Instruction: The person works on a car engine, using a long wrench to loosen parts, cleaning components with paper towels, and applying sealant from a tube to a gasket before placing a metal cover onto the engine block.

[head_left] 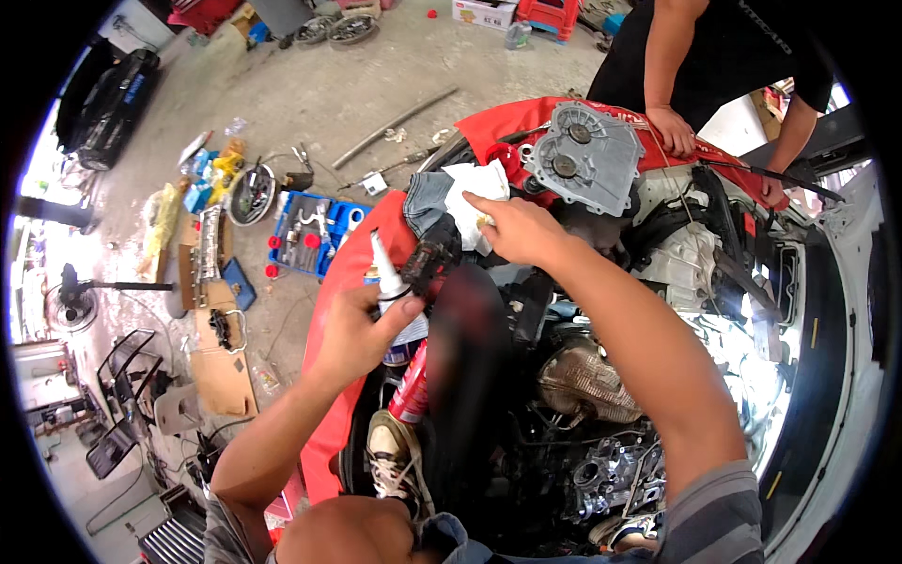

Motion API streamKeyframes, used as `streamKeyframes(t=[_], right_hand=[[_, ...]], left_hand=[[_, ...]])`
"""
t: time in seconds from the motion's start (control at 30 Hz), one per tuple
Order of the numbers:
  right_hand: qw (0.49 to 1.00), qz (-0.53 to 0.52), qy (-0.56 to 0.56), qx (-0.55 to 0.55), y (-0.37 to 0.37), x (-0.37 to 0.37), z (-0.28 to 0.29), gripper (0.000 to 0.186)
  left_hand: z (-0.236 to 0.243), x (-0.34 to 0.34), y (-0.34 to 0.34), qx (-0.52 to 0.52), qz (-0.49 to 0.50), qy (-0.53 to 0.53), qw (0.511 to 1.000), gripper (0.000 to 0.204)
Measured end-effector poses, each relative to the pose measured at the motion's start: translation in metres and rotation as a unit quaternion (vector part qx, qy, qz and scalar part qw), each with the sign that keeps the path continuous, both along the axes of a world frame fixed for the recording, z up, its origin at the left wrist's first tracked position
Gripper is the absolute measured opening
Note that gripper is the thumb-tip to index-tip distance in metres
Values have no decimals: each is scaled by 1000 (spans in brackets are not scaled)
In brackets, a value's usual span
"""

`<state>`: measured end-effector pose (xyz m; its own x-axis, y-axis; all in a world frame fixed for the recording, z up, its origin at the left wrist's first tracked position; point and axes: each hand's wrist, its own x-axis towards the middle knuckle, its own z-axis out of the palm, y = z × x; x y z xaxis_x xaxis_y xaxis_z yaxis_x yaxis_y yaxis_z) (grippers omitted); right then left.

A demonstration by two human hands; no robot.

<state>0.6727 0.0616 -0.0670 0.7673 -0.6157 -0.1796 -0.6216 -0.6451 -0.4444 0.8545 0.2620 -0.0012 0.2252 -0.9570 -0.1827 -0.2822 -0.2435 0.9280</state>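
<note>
My left hand (362, 329) is closed around a white tube with a long pointed nozzle (385, 268), its tip pointing up. My right hand (521, 228) reaches forward with the index finger stretched out over a crumpled white paper or cloth (465, 219). That white piece lies on a folded grey-blue cloth (427, 202) by the red fender cover (343, 310). Just beyond my right hand, a grey metal housing cover (592, 155) with round openings rests on the car front. Below my left hand stands a red can (411, 385), partly hidden.
The opened engine bay holds a metal heat shield (587, 381) and engine parts (615, 475). My shoe (390, 456) is inside it. Across the car, another person's hand (672, 130) leans on the cover. A blue tool case (315, 235), cardboard (223, 376) and a pipe (395, 127) lie on the floor.
</note>
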Motion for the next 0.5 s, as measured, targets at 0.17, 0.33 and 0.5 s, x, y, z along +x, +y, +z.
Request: streamKeyframes(t=[0.17,0.33,0.5], right_hand=[[977,10,215,11,-6,24,-45,66],[953,4,296,59,-1,36,-34,66],[942,-34,320,93,-1,17,-33,58]], left_hand=[[-69,35,-117,-4,9,-20,1000,51],[-139,3,-223,58,-40,167,983,56],[-181,-18,-242,105,-53,124,985,61]])
